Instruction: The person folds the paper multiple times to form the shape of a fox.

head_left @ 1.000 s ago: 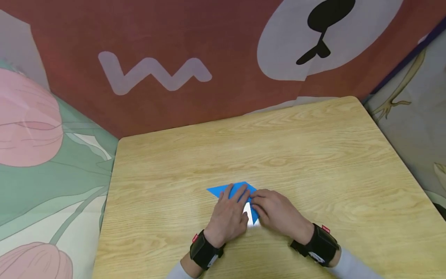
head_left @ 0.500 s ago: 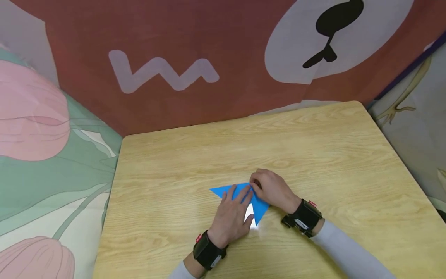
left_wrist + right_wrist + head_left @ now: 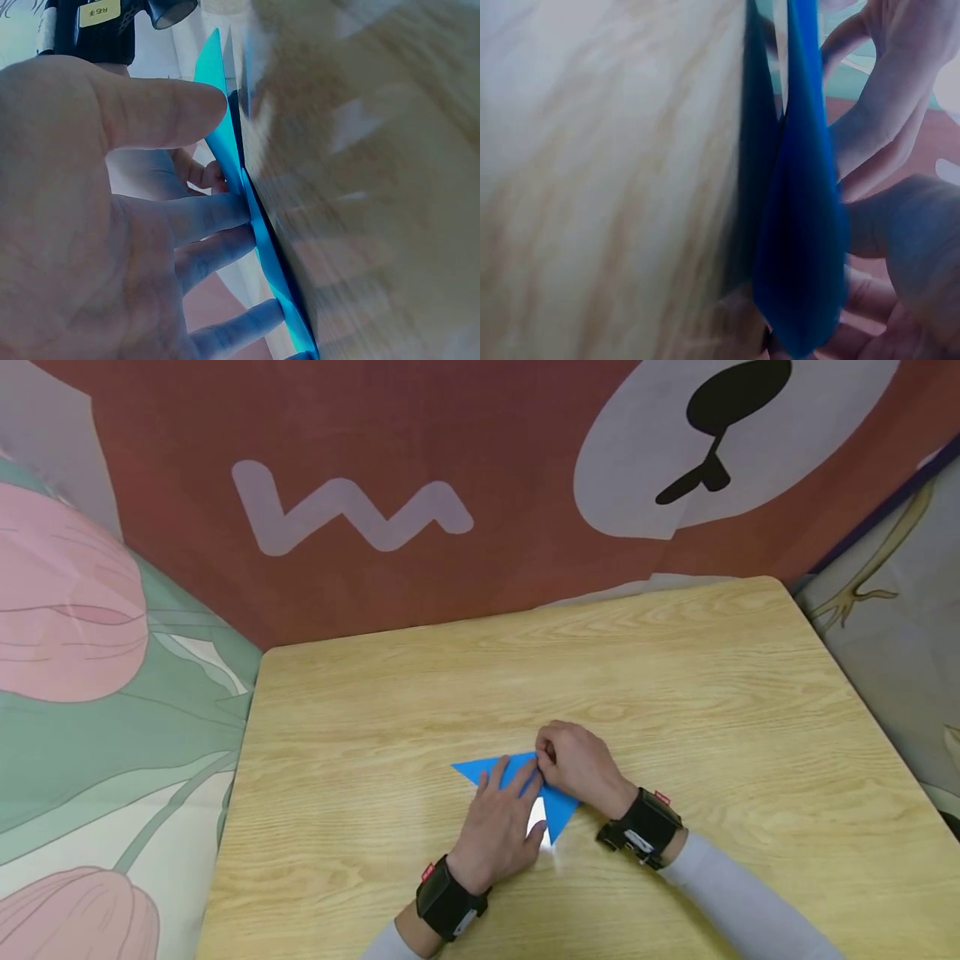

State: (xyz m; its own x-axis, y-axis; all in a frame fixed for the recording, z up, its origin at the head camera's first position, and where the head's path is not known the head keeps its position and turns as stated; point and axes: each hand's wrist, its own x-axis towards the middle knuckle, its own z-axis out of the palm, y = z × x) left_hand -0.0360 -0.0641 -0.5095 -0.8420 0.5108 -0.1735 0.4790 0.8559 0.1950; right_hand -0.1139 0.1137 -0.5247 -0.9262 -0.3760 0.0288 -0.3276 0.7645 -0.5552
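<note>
A folded sheet of blue paper (image 3: pixel 561 814) lies on the wooden table, with one point to the left and another toward the near side. Straight, spread fingers of my left hand (image 3: pixel 491 835) press its middle down, while the thumb rests near the lower point. My right hand (image 3: pixel 581 766) pinches the upper edge with thumb and curled fingers. In the right wrist view the blue paper (image 3: pixel 802 247) bulges in a fold beside the thumb. From the left wrist view, the blue paper (image 3: pixel 214 67) rises slightly off the table near the left thumb.
The wooden table (image 3: pixel 390 710) reaches to a reddish-brown printed cloth (image 3: pixel 375 585) at the back. Floral cloth (image 3: pixel 187 718) hangs along the left side. A bright white patch (image 3: pixel 536 814) shows beside the paper; I cannot tell whether it is glare.
My right hand has moved up from the paper's right side to its upper edge, and a right-hand flap now shows spread out. My left hand keeps its place on the paper.
</note>
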